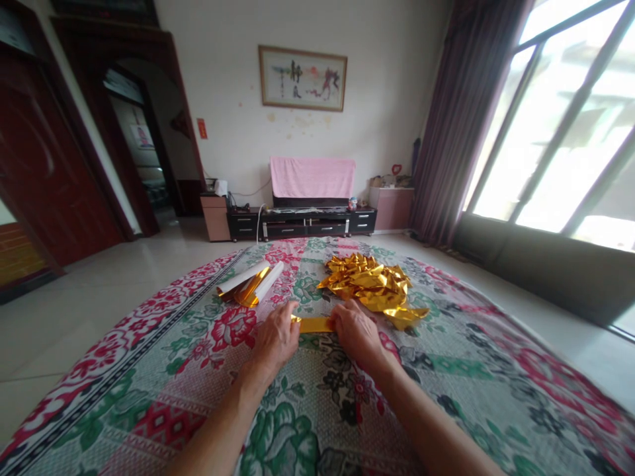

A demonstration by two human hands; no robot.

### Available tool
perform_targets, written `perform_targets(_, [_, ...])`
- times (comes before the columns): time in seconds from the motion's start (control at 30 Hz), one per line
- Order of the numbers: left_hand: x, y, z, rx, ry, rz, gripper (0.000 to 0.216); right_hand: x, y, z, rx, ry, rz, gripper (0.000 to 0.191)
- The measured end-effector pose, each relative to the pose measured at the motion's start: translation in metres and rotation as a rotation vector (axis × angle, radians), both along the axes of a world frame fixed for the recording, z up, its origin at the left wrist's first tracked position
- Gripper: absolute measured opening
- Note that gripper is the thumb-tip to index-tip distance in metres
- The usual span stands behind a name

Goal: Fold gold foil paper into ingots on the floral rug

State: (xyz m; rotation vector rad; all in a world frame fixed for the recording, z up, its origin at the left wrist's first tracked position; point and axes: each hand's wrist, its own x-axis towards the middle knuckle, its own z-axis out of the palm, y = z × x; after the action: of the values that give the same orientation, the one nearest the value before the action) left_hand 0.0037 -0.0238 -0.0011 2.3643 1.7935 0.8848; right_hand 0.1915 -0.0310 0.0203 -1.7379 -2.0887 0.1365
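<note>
A narrow strip of gold foil paper (316,324) stretches flat between my two hands, just above or on the patterned cloth. My left hand (278,334) pinches its left end, and my right hand (356,330) grips the right end; the fingertips are partly hidden. Beyond my right hand lies a heap of folded gold foil pieces (370,281), shiny and pointed. Ahead of my left hand rest loosely curled sheets of gold foil paper (252,285) with white backs.
The round table is covered by a floral cloth (280,436) in red, green and grey. Past its far edge stands a low black TV cabinet (310,228) with a pink cloth (312,177) over the screen. A purple curtain (454,132) hangs beside the bright window at right.
</note>
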Motion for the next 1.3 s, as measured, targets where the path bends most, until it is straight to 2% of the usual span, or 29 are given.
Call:
perform_targets(0.33, [-0.002, 0.005, -0.006, 0.011, -0.020, 0.002, 0.030, 0.001, 0.001, 0.000, -0.024, -0.060, 0.004, 0.023])
perform_targets(0.7, [-0.001, 0.003, -0.005, 0.030, -0.001, 0.029, 0.028, -0.009, -0.007, 0.001, 0.104, -0.127, -0.057, 0.035])
perform_targets(1.1, [-0.003, 0.001, 0.000, -0.017, -0.040, 0.025, 0.031, -0.010, -0.007, -0.002, 0.086, -0.121, -0.082, 0.033])
perform_targets(1.3, [-0.008, 0.000, 0.001, 0.012, -0.087, 0.029, 0.034, -0.010, -0.005, -0.004, 0.083, -0.109, -0.085, 0.032])
